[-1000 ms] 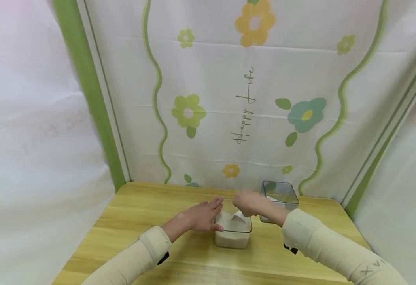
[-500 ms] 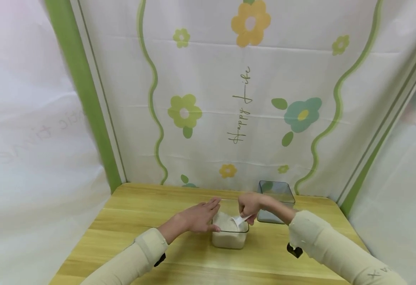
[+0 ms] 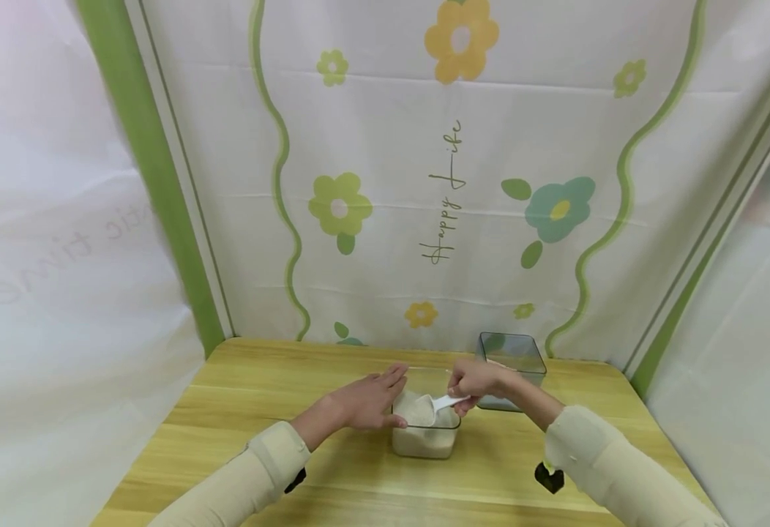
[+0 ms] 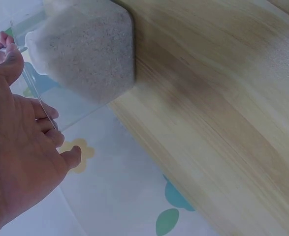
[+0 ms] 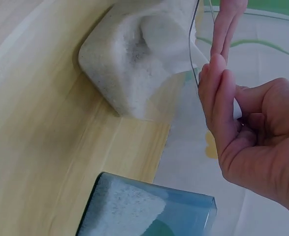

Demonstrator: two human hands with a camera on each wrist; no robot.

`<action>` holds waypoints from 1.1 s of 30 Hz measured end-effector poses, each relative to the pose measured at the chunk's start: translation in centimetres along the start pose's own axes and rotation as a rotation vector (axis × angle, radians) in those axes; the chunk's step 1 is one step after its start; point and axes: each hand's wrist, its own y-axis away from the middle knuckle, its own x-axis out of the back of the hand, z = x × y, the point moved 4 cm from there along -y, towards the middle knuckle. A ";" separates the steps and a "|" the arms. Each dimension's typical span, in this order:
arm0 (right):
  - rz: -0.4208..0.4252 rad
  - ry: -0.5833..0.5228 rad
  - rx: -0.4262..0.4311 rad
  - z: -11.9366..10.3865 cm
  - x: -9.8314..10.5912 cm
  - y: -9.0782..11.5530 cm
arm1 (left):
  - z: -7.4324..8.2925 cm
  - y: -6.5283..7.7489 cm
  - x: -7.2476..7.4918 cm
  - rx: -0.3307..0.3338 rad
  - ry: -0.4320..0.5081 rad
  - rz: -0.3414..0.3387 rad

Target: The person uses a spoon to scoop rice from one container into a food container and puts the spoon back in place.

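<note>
A clear square container [image 3: 434, 427] of pale, rice-like grains [image 4: 95, 54] stands on the table near the middle. My left hand [image 3: 367, 402] rests along its left rim, thumb at the front corner and fingers reaching toward the back. The right hand [image 3: 477, 380] grips the handle of a white scoop [image 3: 449, 402] above the container's right side. The scoop's bowl sits low inside the container, at the grains. In the right wrist view the curled fingers cover much of the handle, and a hollow shows in the grains beside the bowl.
Behind the right forearm stands a blue-grey see-through container [image 5: 188, 204], partly filled with white grains. The wooden table [image 3: 279, 410] ends at a white curtain [image 3: 385, 278] with printed flowers at the back; curtains hang on both sides too.
The right hand has moved slightly right, and the scoop has tilted from steep to flatter, its handle now pointing right. The left hand stays at the container's rim.
</note>
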 end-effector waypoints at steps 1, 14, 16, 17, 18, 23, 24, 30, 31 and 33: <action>0.001 -0.029 0.001 0.2 0.0 0.1 | 0.0 0.0 0.0 0.002 -0.001 -0.001; -0.021 -0.271 0.078 2.3 -0.4 1.4 | 0.2 0.2 0.1 -0.001 0.008 -0.004; -0.014 -0.304 0.082 2.5 -0.4 1.6 | 0.1 0.1 0.2 -0.002 0.012 -0.004; -0.011 -0.318 0.085 2.6 -0.4 1.7 | 0.1 0.1 0.2 -0.002 0.012 -0.002; -0.003 -0.326 0.087 2.7 -0.4 1.8 | 0.0 0.1 0.2 -0.003 0.011 0.000; 0.032 -0.355 0.080 3.3 -0.5 2.4 | 0.0 -0.1 0.1 -0.016 -0.002 0.011; 0.038 -0.360 0.079 3.5 -0.5 2.5 | 0.0 -0.1 0.1 -0.019 -0.003 0.011; 0.071 -0.421 0.080 4.6 -0.8 3.1 | 0.0 0.0 0.2 -0.011 0.017 0.004; 0.074 -0.433 0.081 4.7 -0.9 3.2 | 0.0 0.0 0.2 -0.009 0.021 0.002; 0.083 -0.455 0.082 4.9 -0.9 3.3 | 0.0 0.1 0.3 -0.010 0.023 0.003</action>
